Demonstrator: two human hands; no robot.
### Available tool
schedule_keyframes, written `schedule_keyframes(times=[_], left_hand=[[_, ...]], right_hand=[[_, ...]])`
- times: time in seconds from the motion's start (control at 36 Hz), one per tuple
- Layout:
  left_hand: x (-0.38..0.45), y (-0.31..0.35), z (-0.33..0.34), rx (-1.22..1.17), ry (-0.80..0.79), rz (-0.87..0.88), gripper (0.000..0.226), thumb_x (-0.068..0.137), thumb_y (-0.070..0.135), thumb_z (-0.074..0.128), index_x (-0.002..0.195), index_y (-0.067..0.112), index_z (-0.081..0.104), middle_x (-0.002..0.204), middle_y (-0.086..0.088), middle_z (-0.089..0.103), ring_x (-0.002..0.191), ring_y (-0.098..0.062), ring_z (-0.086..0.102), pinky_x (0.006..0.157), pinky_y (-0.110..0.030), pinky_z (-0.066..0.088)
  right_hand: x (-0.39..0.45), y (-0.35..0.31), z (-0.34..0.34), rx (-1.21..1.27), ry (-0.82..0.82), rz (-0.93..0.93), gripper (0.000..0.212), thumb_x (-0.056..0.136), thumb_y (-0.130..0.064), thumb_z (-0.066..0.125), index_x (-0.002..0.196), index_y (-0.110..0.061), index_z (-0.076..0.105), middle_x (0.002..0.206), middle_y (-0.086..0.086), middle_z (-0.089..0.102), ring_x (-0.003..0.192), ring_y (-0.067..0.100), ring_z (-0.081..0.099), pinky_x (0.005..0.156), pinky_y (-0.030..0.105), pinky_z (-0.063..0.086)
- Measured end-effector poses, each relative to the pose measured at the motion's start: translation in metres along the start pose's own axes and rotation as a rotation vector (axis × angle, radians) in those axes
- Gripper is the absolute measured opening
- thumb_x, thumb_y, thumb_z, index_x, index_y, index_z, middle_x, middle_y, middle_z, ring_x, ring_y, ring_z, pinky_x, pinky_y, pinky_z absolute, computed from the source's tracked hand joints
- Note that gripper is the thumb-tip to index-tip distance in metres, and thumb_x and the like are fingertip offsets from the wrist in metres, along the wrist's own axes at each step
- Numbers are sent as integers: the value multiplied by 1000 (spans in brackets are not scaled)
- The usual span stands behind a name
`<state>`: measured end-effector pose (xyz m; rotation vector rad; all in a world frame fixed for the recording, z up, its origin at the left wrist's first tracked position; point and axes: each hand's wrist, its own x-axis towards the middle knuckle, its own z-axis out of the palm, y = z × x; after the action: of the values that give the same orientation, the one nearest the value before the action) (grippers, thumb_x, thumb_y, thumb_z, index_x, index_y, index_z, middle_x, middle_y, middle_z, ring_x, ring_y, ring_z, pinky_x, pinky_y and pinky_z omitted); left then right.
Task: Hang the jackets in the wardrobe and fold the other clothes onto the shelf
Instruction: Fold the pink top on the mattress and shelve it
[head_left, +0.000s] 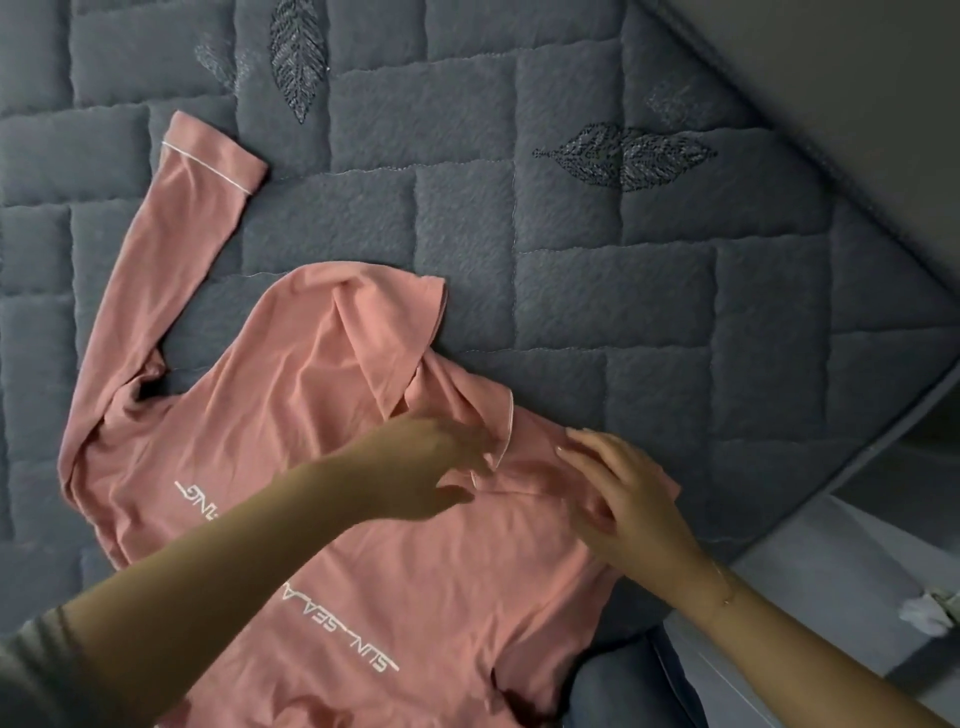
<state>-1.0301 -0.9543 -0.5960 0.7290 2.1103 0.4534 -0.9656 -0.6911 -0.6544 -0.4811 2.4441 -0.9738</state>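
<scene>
A pink long-sleeved top with white lettering and white piping lies spread on the grey quilted mattress. One sleeve stretches up to the far left, its cuff lying flat. My left hand reaches across the top and its fingertips pinch the piped collar edge near the middle. My right hand rests flat on the fabric just right of the collar, fingers straight. The top's lower part runs out of view at the bottom.
The mattress edge runs diagonally down the right side, beside a pale wall or panel. A light floor with a small white crumpled object lies at the lower right. Bare quilted surface stretches behind and to the right of the top.
</scene>
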Motion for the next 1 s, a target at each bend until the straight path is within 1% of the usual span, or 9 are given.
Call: schedule_keyframes(times=[0.08,0.22,0.39,0.5,0.58,0.69,0.75,0.86,1.0], left_hand=[[-25,0,22,-290,224,-162,23,90,24,66,112,28,71,118,16,67,109,-5,62,97,-26,46],[-37,8,51,-811,784,-858,25,81,31,76,100,27,61,90,13,65,80,-2,61,66,-16,45],[11,19,42,-1427,812,-1063,56,74,49,78,113,16,56,101,4,64,87,-8,62,74,-25,51],[36,22,19,-1421,973,-957,26,86,27,72,104,9,65,102,-3,69,97,-16,66,87,-30,53],[57,21,-16,-1285,1141,-827,20,86,18,71,85,22,51,84,2,59,78,-13,58,74,-30,50],[98,17,-66,-1397,855,-374,31,90,18,69,111,35,54,107,-4,61,90,-15,63,75,-29,56],[114,11,-79,-1246,732,-405,29,91,24,67,119,24,60,116,-1,63,97,-9,62,86,-21,52],[117,-16,-94,-924,945,-595,18,89,3,60,102,13,66,100,-4,68,84,-11,62,79,-18,50],[83,-78,-105,-481,1164,-946,26,89,22,57,107,7,69,111,-12,69,106,-25,63,87,-28,46]], right_hand=[[-23,20,-7,-144,-57,-97,54,76,-28,72,127,-14,62,134,3,56,128,17,45,113,41,30],[-47,42,-15,-261,-50,-137,62,60,-8,84,120,-14,68,119,6,63,121,21,47,111,41,29],[-41,43,-24,-239,29,-209,34,73,0,76,107,-7,72,97,5,67,103,25,63,114,40,29],[-32,37,-40,18,120,-58,10,86,-9,68,94,-11,73,88,0,70,89,12,66,111,30,35],[-20,38,-55,350,303,219,18,85,-7,70,96,-21,69,90,-10,70,82,3,64,80,12,48],[2,64,-70,505,493,481,11,87,-10,70,97,-12,68,85,-7,67,70,-9,59,63,6,45],[9,80,-73,495,451,564,15,86,-2,69,101,-2,68,80,-3,64,64,-9,58,58,5,45],[15,85,-71,435,415,630,13,86,-1,66,98,-6,66,86,6,67,67,-2,58,60,7,44],[19,55,-64,53,393,313,34,78,5,70,110,-3,65,113,11,58,101,27,57,90,25,42]])
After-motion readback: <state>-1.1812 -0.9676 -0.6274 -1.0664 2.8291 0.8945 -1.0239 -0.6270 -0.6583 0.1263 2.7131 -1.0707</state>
